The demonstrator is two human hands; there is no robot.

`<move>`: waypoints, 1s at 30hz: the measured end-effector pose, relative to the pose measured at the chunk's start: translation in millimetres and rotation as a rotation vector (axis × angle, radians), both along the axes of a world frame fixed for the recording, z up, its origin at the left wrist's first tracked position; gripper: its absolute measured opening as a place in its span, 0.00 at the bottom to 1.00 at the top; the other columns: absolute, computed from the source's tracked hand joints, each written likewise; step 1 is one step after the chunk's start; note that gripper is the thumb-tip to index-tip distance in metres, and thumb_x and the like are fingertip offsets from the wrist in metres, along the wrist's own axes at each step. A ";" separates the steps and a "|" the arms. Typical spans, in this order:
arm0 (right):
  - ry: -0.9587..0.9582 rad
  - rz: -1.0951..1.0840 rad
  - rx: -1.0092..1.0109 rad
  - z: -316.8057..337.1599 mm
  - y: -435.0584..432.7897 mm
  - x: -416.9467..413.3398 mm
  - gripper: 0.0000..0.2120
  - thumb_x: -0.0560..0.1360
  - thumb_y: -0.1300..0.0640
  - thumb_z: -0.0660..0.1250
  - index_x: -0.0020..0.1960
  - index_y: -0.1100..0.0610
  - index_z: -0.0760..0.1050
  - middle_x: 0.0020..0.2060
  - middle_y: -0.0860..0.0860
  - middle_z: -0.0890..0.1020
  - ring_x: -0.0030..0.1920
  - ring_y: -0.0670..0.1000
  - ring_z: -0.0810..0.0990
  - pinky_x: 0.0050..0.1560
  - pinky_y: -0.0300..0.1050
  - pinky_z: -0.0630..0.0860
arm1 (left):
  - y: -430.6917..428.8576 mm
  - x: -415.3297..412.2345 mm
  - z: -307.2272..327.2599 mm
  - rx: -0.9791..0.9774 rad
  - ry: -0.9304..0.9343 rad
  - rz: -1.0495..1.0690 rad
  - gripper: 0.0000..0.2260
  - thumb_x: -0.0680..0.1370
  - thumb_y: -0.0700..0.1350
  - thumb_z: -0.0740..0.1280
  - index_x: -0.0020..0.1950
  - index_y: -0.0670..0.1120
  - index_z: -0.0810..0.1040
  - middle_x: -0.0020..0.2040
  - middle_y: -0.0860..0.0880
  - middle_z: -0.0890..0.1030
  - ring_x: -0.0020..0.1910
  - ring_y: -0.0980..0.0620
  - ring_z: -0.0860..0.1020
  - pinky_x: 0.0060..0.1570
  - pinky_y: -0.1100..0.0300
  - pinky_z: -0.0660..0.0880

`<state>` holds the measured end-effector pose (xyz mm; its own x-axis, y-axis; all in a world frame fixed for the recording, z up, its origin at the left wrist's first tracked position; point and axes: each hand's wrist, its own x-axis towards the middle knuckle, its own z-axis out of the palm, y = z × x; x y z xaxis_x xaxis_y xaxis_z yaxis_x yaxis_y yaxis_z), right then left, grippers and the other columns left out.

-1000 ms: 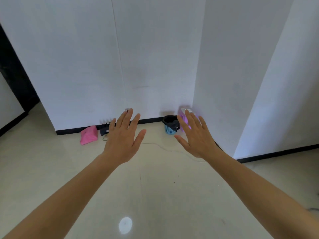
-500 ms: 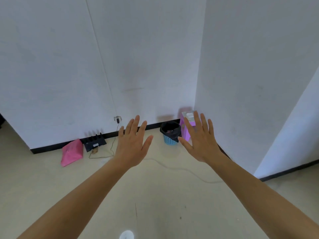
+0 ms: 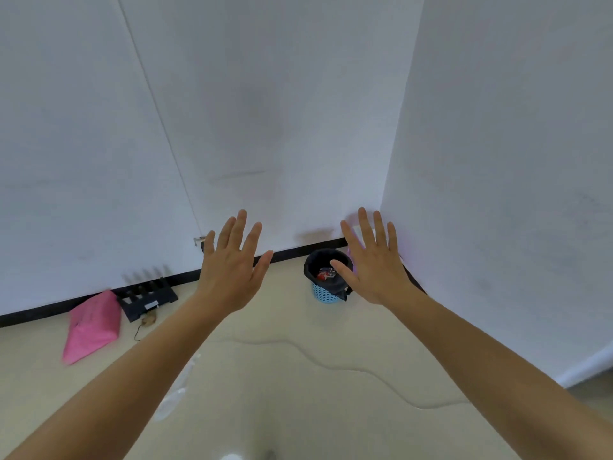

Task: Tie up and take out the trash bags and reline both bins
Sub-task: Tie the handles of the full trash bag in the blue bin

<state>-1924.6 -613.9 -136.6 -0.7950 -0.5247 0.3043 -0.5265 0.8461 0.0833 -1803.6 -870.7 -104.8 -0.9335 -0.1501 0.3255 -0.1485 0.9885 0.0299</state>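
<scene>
A small blue bin (image 3: 323, 293) lined with a black trash bag (image 3: 318, 260) stands on the floor in the corner, with red and white rubbish inside. A second, purple bin is almost wholly hidden behind my right hand (image 3: 374, 263). My right hand is stretched out, fingers spread and straight, holding nothing, in front of the corner. My left hand (image 3: 232, 270) is held out the same way, left of the blue bin, empty. Both hands hang in the air, apart from the bins.
A pink packet (image 3: 93, 325) lies on the floor at the left by the wall, beside a black slotted rack (image 3: 146, 298). A thin cable (image 3: 348, 370) snakes across the beige floor. White walls close the corner; the right wall juts forward.
The view has moved closer to the corner, so the bins appear larger. Both hands stay spread and empty, raised slightly; my right hand now covers the purple bin.
</scene>
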 end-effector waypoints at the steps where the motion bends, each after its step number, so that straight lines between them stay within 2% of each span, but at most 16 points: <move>1: -0.016 -0.005 0.022 -5.6 -11.9 -23.4 0.39 0.78 0.31 0.44 0.81 0.52 0.47 0.80 0.60 0.45 0.79 0.65 0.44 0.77 0.65 0.45 | -15.5 -26.3 -5.6 0.022 -0.007 -0.001 0.31 0.81 0.63 0.40 0.80 0.48 0.55 0.81 0.45 0.48 0.79 0.44 0.50 0.75 0.40 0.51; 7: -0.143 -0.137 0.076 -18.6 -66.9 -155.1 0.40 0.78 0.31 0.37 0.81 0.53 0.52 0.80 0.61 0.51 0.78 0.67 0.49 0.75 0.65 0.46 | -87.5 -193.0 -12.8 0.026 -0.144 -0.096 0.30 0.81 0.62 0.43 0.81 0.49 0.49 0.81 0.46 0.44 0.80 0.45 0.47 0.76 0.43 0.50; 13: -0.205 -0.236 0.059 -44.9 -70.9 -249.0 0.39 0.77 0.31 0.34 0.81 0.51 0.46 0.80 0.60 0.50 0.78 0.67 0.48 0.76 0.66 0.48 | -97.1 -348.4 -27.3 0.019 -0.212 -0.237 0.29 0.82 0.61 0.45 0.80 0.49 0.51 0.81 0.45 0.47 0.79 0.44 0.51 0.75 0.43 0.53; 16: -0.201 -0.272 0.014 -70.1 -63.4 -307.6 0.34 0.80 0.32 0.40 0.80 0.51 0.46 0.77 0.62 0.62 0.75 0.70 0.59 0.72 0.67 0.57 | -88.0 -421.7 -52.5 -0.011 -0.269 -0.286 0.29 0.82 0.61 0.45 0.80 0.49 0.51 0.81 0.45 0.47 0.79 0.44 0.51 0.75 0.43 0.54; 19: -0.325 -0.363 -0.036 -97.9 -58.0 -363.7 0.35 0.81 0.34 0.43 0.78 0.55 0.56 0.74 0.64 0.66 0.72 0.72 0.65 0.69 0.69 0.62 | -77.3 -488.0 -79.6 0.006 -0.350 -0.289 0.28 0.82 0.61 0.45 0.80 0.49 0.52 0.81 0.45 0.48 0.79 0.43 0.52 0.74 0.43 0.55; 22: -0.436 -0.430 -0.027 -124.5 -57.4 -418.5 0.37 0.80 0.34 0.40 0.75 0.58 0.65 0.73 0.65 0.67 0.70 0.73 0.66 0.68 0.72 0.65 | -70.5 -545.8 -99.8 -0.008 -0.415 -0.322 0.28 0.83 0.60 0.45 0.80 0.48 0.52 0.81 0.44 0.48 0.79 0.43 0.52 0.74 0.42 0.55; 25: -0.508 -0.470 0.035 -137.1 -66.6 -468.0 0.38 0.79 0.34 0.41 0.75 0.58 0.65 0.73 0.65 0.66 0.72 0.72 0.65 0.68 0.72 0.64 | -73.0 -595.2 -105.0 -0.032 -0.437 -0.359 0.28 0.83 0.60 0.46 0.80 0.48 0.52 0.81 0.44 0.48 0.79 0.43 0.52 0.74 0.42 0.55; 29: -0.557 -0.483 0.084 -143.0 -94.1 -512.5 0.40 0.77 0.33 0.34 0.80 0.56 0.51 0.79 0.62 0.52 0.77 0.69 0.50 0.75 0.66 0.49 | -100.8 -639.2 -108.8 0.008 -0.421 -0.367 0.28 0.83 0.60 0.47 0.79 0.48 0.55 0.81 0.44 0.50 0.78 0.42 0.54 0.74 0.41 0.56; 30: -0.544 -0.476 0.083 -144.1 -101.7 -522.1 0.39 0.78 0.33 0.36 0.81 0.56 0.50 0.79 0.62 0.51 0.78 0.69 0.49 0.76 0.66 0.47 | -110.5 -649.5 -110.3 0.005 -0.416 -0.376 0.28 0.83 0.60 0.48 0.79 0.48 0.55 0.81 0.44 0.50 0.78 0.42 0.54 0.73 0.41 0.56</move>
